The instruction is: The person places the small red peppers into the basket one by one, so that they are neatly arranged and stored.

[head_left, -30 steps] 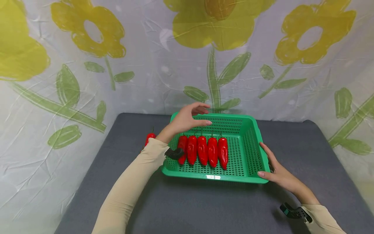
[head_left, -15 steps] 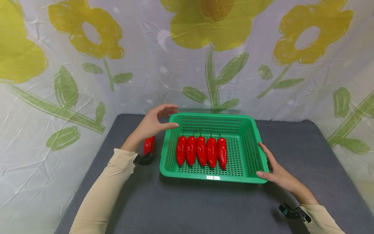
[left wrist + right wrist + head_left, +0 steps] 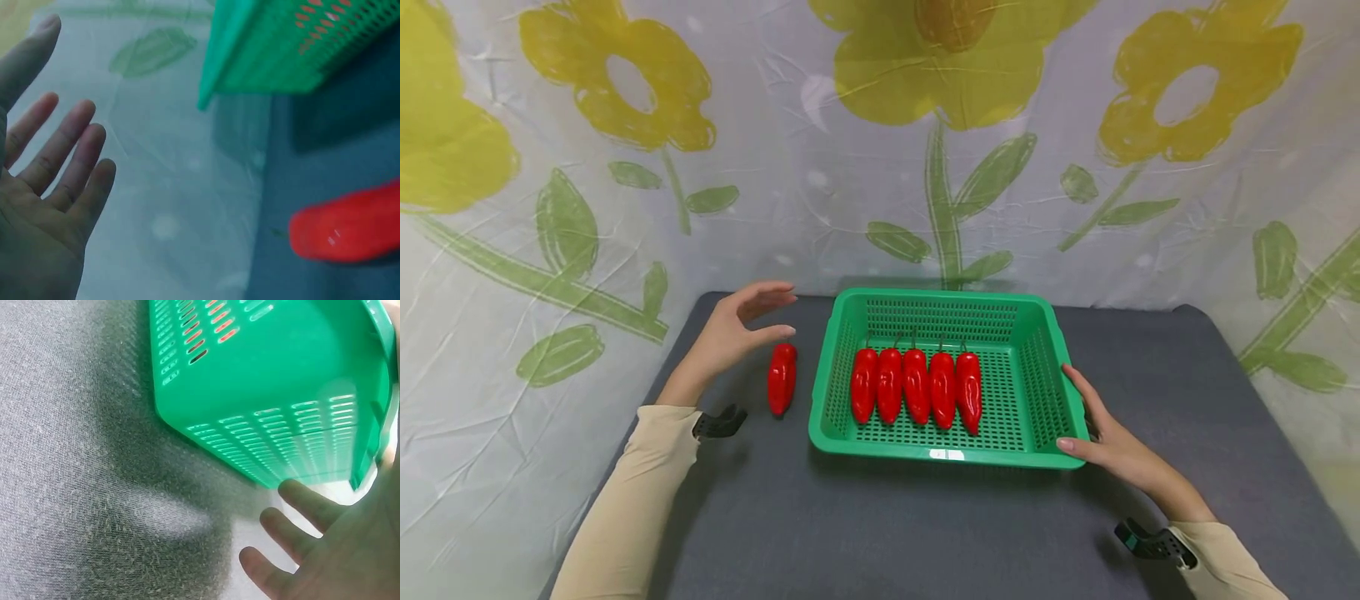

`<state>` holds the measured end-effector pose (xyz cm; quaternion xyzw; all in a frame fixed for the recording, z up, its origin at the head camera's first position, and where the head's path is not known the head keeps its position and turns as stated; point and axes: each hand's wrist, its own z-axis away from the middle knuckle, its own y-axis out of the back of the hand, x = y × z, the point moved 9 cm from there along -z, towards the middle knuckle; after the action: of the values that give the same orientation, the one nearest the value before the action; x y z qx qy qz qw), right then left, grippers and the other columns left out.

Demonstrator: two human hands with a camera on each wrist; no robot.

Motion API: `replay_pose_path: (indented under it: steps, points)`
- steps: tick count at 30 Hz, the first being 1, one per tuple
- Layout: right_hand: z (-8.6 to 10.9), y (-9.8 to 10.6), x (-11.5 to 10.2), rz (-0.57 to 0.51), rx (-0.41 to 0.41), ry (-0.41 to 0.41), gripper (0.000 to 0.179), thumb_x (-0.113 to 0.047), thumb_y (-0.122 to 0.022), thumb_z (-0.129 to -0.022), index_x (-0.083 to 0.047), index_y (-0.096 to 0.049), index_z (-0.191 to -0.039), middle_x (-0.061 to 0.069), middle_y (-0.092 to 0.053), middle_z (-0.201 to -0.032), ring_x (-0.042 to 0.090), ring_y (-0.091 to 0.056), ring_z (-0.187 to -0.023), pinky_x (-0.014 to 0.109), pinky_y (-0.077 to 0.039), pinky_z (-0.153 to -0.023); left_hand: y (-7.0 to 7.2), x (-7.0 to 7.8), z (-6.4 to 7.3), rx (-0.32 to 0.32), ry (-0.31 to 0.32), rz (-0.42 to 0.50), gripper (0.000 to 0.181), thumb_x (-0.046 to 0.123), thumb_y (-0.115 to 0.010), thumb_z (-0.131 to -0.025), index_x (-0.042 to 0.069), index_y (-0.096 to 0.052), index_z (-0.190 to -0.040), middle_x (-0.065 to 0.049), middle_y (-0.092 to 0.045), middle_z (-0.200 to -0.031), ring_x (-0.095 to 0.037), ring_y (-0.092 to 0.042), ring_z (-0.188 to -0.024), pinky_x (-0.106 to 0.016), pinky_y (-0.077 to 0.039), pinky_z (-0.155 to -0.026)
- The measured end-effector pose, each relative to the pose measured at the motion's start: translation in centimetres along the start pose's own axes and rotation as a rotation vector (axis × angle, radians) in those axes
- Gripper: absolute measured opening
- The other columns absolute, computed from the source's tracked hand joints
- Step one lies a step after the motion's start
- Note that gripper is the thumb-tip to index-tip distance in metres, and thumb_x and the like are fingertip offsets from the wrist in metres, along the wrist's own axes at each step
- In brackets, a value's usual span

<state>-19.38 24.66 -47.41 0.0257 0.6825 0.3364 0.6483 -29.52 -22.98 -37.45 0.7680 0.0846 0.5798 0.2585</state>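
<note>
In the head view my left hand (image 3: 733, 329) hovers at the upper left of a lone red chili pepper (image 3: 782, 380) lying on the dark cloth. Its thumb and fingers are apart, with nothing between them. The left wrist view shows that palm and its spread fingers (image 3: 94, 178), away from the pepper (image 3: 350, 225). A green plastic basket (image 3: 925, 460) holds several red peppers (image 3: 917, 387) in a side-by-side row, stems toward the back. My right hand (image 3: 1120, 450) holds the basket's right front corner, thumb over the rim; several fingers spread beside the outer wall (image 3: 262, 447).
Dark grey cloth (image 3: 880, 533) covers the table. Behind and at the sides hangs a pale curtain (image 3: 760, 208) with yellow flowers. Inside the basket, bare mesh floor (image 3: 1006, 400) shows to the right of the pepper row.
My left hand has moved left from above the basket to beside the lone pepper, which is now almost fully uncovered. The right hand stays on the basket's corner.
</note>
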Motion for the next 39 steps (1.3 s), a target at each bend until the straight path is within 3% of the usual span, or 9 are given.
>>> replay_pose_path:
  steps: [3, 8, 14, 17, 24, 30, 39]
  points:
    - [0.0, 0.0, 0.0, 0.000, -0.001, 0.000, 0.099, -0.019, -0.062, -0.093, -0.035, 0.010, -0.158, 0.023, 0.008, -0.164, 0.057, -0.021, -0.140, 0.070, -0.039, -0.093, 0.4, -1.3, 0.4, 0.009, -0.005, 0.009, 0.057, 0.017, -0.079, -0.084, 0.023, -0.057, -0.136, -0.012, -0.063, -0.134, -0.019, -0.059, -0.127, -0.018, -0.046, -0.103]
    - [-0.1, 0.0, 0.0, -0.010, -0.001, 0.000, 0.099, -0.018, -0.062, -0.093, -0.035, 0.010, -0.158, 0.022, 0.009, -0.164, 0.056, -0.019, -0.141, 0.070, -0.038, -0.093, 0.8, -3.8, 0.8, 0.008, 0.026, -0.018, 0.054, 0.017, -0.079, -0.085, 0.020, -0.058, -0.134, -0.012, -0.063, -0.134, -0.003, -0.060, -0.118, -0.014, -0.046, -0.100]
    - [-0.1, 0.0, 0.0, -0.031, -0.006, -0.004, 0.098, -0.018, -0.063, -0.093, -0.036, 0.009, -0.158, 0.017, 0.013, -0.166, 0.059, -0.007, -0.144, 0.078, -0.030, -0.095, 0.8, -6.9, 1.1, -0.009, 0.063, -0.035, 0.052, 0.017, -0.077, -0.086, 0.017, -0.058, -0.135, -0.014, -0.062, -0.135, 0.008, -0.059, -0.112, -0.020, -0.048, -0.102]
    - [-0.2, 0.0, 0.0, -0.035, -0.009, -0.005, 0.098, -0.019, -0.062, -0.093, -0.037, 0.009, -0.158, 0.016, 0.014, -0.166, 0.060, -0.005, -0.144, 0.080, -0.028, -0.095, 0.6, -8.5, 1.3, -0.022, 0.089, -0.020, 0.052, 0.017, -0.077, -0.086, 0.016, -0.058, -0.135, -0.017, -0.061, -0.136, 0.002, -0.061, -0.115, -0.029, -0.049, -0.105]
    - [-0.1, 0.0, 0.0, -0.041, -0.008, -0.003, 0.098, -0.018, -0.062, -0.093, -0.036, 0.009, -0.158, 0.015, 0.015, -0.166, 0.060, -0.003, -0.144, 0.080, -0.027, -0.095, -0.2, -11.6, 1.5, -0.059, 0.142, -0.029, 0.059, 0.025, -0.076, -0.088, 0.006, -0.054, -0.139, -0.016, -0.060, -0.138, -0.033, -0.057, -0.126, -0.047, -0.046, -0.107]
    - [-0.1, -0.1, 0.1, -0.031, -0.004, 0.006, 0.099, -0.018, -0.063, -0.093, -0.035, 0.009, -0.158, 0.019, 0.012, -0.165, 0.058, -0.011, -0.143, 0.077, -0.032, -0.095, -0.9, -13.6, 1.9, -0.091, 0.183, -0.029, 0.059, 0.025, -0.077, -0.086, 0.007, -0.055, -0.138, -0.017, -0.060, -0.138, -0.035, -0.056, -0.127, -0.052, -0.045, -0.107]
    - [-0.1, 0.0, 0.2, -0.027, -0.001, 0.004, 0.099, -0.018, -0.063, -0.093, -0.035, 0.009, -0.158, 0.018, 0.013, -0.165, 0.060, -0.009, -0.143, 0.079, -0.030, -0.094, -1.5, -14.5, 2.1, -0.106, 0.189, -0.055, 0.061, 0.028, -0.079, -0.085, 0.011, -0.055, -0.139, -0.015, -0.058, -0.140, -0.035, -0.055, -0.128, -0.053, -0.046, -0.106]
